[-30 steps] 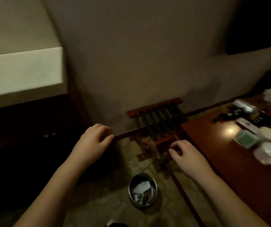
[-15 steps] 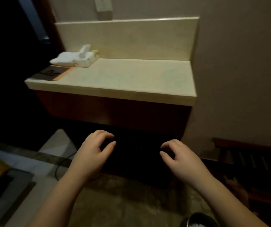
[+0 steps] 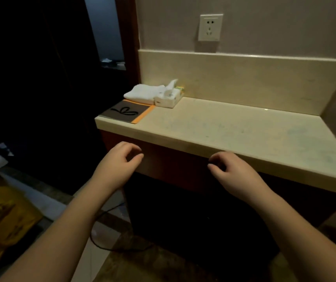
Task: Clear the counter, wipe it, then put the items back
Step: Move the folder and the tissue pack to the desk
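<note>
While both hands hang in the air in front of the bench (image 3: 234, 135), they hold nothing. Far to the left, on the floor, lies a yellow cloth (image 3: 2, 212), and a thin black cord (image 3: 110, 247) runs over the floor near it. Next comes the left hand (image 3: 116, 165); its fingers (image 3: 131, 146) are loosely curled, with a small gap between them and the thumb, and they touch nothing. This hand is just below the front edge of the bench.

At the left end of the bench sits a dark card with an orange edge (image 3: 127, 113). Behind it lies a folded white towel (image 3: 140, 93), and a white tissue box (image 3: 168, 98) sits just beside the towel, touching it, with one tissue sticking up.

Up on the wall above the bench is a white socket (image 3: 210, 27).

Then comes the right hand (image 3: 234, 171), also just below the front edge. Its fingers (image 3: 217, 160) are loosely curled too and grip nothing. To the right of the tissue box the pale bench top shows bare.
</note>
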Available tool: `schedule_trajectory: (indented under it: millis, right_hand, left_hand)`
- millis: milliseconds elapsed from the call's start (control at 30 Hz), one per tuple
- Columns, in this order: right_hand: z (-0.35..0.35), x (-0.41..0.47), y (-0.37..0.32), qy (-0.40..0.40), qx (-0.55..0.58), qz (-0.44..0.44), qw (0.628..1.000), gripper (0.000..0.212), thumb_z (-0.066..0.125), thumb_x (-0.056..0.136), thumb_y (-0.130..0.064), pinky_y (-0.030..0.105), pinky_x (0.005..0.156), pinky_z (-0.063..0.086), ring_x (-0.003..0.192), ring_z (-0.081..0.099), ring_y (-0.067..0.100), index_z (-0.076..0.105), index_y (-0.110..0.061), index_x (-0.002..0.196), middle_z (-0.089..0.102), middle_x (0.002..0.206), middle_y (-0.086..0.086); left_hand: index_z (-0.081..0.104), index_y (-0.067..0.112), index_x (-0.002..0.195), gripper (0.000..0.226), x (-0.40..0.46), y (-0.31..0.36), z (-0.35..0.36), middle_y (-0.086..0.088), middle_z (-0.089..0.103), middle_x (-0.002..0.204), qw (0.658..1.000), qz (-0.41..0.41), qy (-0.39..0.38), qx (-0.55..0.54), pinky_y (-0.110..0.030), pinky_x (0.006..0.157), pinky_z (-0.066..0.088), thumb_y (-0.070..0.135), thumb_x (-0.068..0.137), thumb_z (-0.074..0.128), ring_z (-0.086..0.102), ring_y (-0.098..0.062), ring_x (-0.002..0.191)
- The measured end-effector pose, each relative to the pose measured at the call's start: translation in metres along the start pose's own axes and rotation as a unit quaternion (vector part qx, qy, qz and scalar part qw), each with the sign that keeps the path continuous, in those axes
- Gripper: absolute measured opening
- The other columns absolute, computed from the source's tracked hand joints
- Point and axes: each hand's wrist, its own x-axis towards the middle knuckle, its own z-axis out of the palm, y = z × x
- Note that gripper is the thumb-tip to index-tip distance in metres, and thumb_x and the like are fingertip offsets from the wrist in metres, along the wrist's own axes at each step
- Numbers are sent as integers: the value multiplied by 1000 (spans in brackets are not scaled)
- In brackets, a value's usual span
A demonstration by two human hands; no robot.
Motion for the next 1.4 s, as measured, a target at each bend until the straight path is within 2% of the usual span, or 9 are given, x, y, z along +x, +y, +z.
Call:
schedule_trajectory:
  millis: [200,433,700,900,1033,1133,1200,1267,1400]
  right_hand:
    - [-13,81,-27,-3,18,16,1000,25,51,94,-34,26,76,39,91,55,13,63,-19,110,62,107,-3]
    - [-25,180,-31,-23,190,118,975,23,52,92,-30,36,83,50,97,61,20,62,-14,105,66,106,5]
    - [-8,283,-23,-36,177,161,970,26,50,91,-26,27,61,41,80,58,18,62,-6,103,62,92,4]
    - [15,344,-21,-73,132,166,975,30,49,91,-30,29,66,43,86,60,26,62,-4,100,65,100,12]
    - [27,371,-22,-86,99,159,979,28,49,94,-34,27,58,37,83,51,25,58,-7,99,57,96,11]
    - [40,388,-21,-85,88,144,982,35,52,93,-36,28,71,40,91,53,25,59,-9,115,60,106,13]
    - [47,395,-20,-77,86,142,983,36,52,92,-36,28,71,39,90,54,24,59,-9,116,61,107,12]
    - [49,398,-20,-82,106,134,982,21,50,94,-34,28,66,39,85,53,23,59,-15,99,59,100,10]
    - [53,403,-20,-80,171,121,975,17,49,95,-35,28,74,38,83,53,24,54,-20,89,58,88,5]
  left_hand:
    - [65,19,103,16,65,-30,-30,3,58,101,999,-39,31,-1,-28,73,41,29,92,58,57,-15,89]
    - [64,20,104,19,122,-59,-45,3,59,104,994,-98,39,24,-30,75,44,32,91,57,55,-14,91]
    - [61,19,103,18,197,-84,-29,2,60,90,984,-155,44,70,-36,75,53,33,93,56,58,-16,81]
    - [58,14,109,24,243,-110,-7,-5,61,93,969,-209,7,132,-37,74,54,32,93,56,61,-20,80]
    - [54,12,127,52,269,-128,14,-12,57,118,944,-271,-46,183,-40,89,52,47,89,60,57,-28,104]
    - [43,14,139,67,281,-131,23,-13,42,139,923,-305,-59,228,-44,101,41,52,87,61,41,-34,126]
    - [39,14,142,71,288,-130,25,-13,37,144,917,-316,-58,238,-47,104,38,52,86,63,36,-35,130]
    - [37,13,143,78,295,-131,25,-15,36,145,913,-324,-72,236,-48,105,38,52,83,66,37,-36,130]
    - [35,8,144,85,305,-131,21,-17,43,143,905,-335,-109,239,-42,102,43,51,80,70,45,-34,126]
